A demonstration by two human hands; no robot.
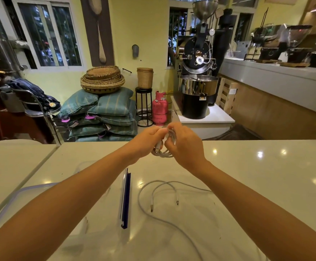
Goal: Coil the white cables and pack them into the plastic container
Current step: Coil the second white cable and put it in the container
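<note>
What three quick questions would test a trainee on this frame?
1. True or false: the loose cable lies on the table with neither hand touching it.
2. What do the left hand and right hand hold between them? A. a coiled white cable B. a blue pen C. nothing
3. How many white cables are in view?
Key: 1 true; 2 A; 3 two.
</note>
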